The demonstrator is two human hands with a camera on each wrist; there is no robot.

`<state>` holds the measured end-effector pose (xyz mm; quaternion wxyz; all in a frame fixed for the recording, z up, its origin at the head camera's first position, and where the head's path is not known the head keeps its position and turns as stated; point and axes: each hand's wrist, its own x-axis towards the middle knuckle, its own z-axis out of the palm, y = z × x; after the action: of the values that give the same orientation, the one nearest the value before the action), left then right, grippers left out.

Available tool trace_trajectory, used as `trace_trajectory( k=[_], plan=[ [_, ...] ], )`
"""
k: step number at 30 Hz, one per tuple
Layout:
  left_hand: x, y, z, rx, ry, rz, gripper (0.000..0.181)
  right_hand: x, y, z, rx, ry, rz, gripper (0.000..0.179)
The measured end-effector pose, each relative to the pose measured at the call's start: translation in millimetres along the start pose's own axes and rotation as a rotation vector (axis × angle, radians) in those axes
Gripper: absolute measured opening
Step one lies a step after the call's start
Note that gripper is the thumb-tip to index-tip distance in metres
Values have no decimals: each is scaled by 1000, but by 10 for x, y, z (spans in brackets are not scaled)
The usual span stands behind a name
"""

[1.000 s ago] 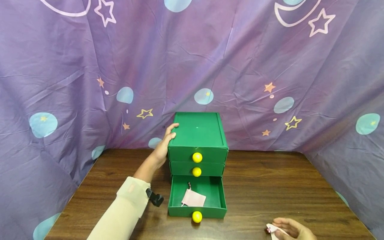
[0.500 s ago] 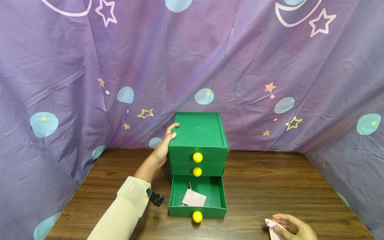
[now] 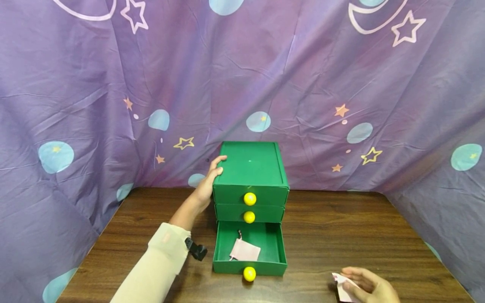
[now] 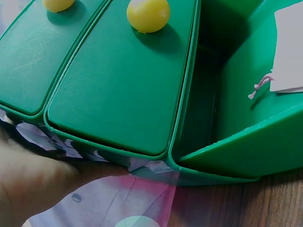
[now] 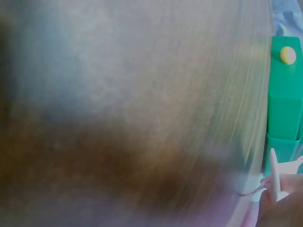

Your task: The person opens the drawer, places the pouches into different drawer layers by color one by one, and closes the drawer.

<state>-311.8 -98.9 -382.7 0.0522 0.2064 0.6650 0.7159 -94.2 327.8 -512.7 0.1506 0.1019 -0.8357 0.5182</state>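
Note:
A green drawer cabinet [image 3: 250, 195] with yellow round knobs stands mid-table, its bottom drawer [image 3: 270, 248] pulled out. In that drawer lies a pale pink drawstring pouch [image 3: 245, 251]. My left hand [image 3: 206, 185] rests against the cabinet's left side, fingertips at the top edge; the left wrist view shows the thumb [image 4: 102, 171] along the side. At lower right, my right hand [image 3: 371, 287] pinches another pale pink pouch [image 3: 342, 285] between thumb and fingers, near the tabletop. This pouch [image 5: 289, 168] with its cord also appears at the right wrist view's edge.
The upper two drawers are closed. The wooden table [image 3: 341, 235] extends on both sides of the cabinet. A purple curtain [image 3: 303, 84] with stars and moons hangs behind and along both sides. A black strap device [image 3: 196, 249] sits on my left wrist.
My right hand has raised the pouch slightly, up and to the left, and its pose on it has shifted a little. My left hand, the cabinet and the pouch in the drawer stay put.

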Motion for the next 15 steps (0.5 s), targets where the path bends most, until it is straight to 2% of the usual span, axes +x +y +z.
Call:
trace_trajectory(
  k=[7, 11, 15],
  plan=[
    [-7, 4, 13, -4, 5, -3, 56, 46, -92, 39, -62, 12, 73, 29],
    [-4, 3, 14, -6, 5, -2, 56, 71, -146, 65, -82, 19, 80, 28],
    [6, 1, 12, -3, 2, -2, 56, 89, -200, 105, -89, 41, 126, 30]
  ],
)
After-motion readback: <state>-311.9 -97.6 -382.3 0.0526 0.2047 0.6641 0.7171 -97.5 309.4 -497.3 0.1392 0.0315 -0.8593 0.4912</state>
